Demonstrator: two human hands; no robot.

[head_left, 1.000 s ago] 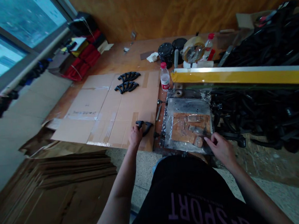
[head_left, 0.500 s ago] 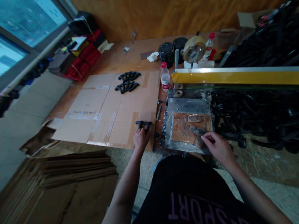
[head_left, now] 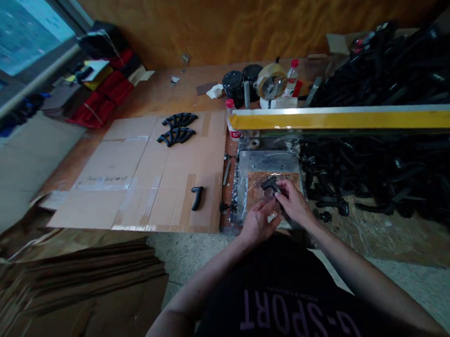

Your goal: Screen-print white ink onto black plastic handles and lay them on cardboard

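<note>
Both my hands are together over the work board (head_left: 267, 158) in front of me. A black, bent plastic handle (head_left: 270, 184) points up and left from between them. My right hand (head_left: 293, 201) is closed, pinching this handle with thumb and fingers. My left hand (head_left: 259, 221) curls round its lower end, which the fingers mostly hide. Something small and pale shows by the left fingers; I cannot make out what it is. A similar curved black handle (head_left: 197, 198) lies alone on the flat cardboard sheet (head_left: 140, 158) to the left.
Two rows of black handles (head_left: 177, 136) lie farther back on the cardboard. A yellow-faced bar (head_left: 340, 121) crosses above a large heap of black parts (head_left: 347, 166) at right. Behind stand a bottle (head_left: 233, 130), black tubs (head_left: 233, 86) and a tape roll (head_left: 272, 81). Stacked cardboard (head_left: 113, 277) sits lower left.
My left hand has left the two black handles on the cardboard and come right to meet my right hand; one handle remains there. The right hand has moved inward. The view has shifted right.
</note>
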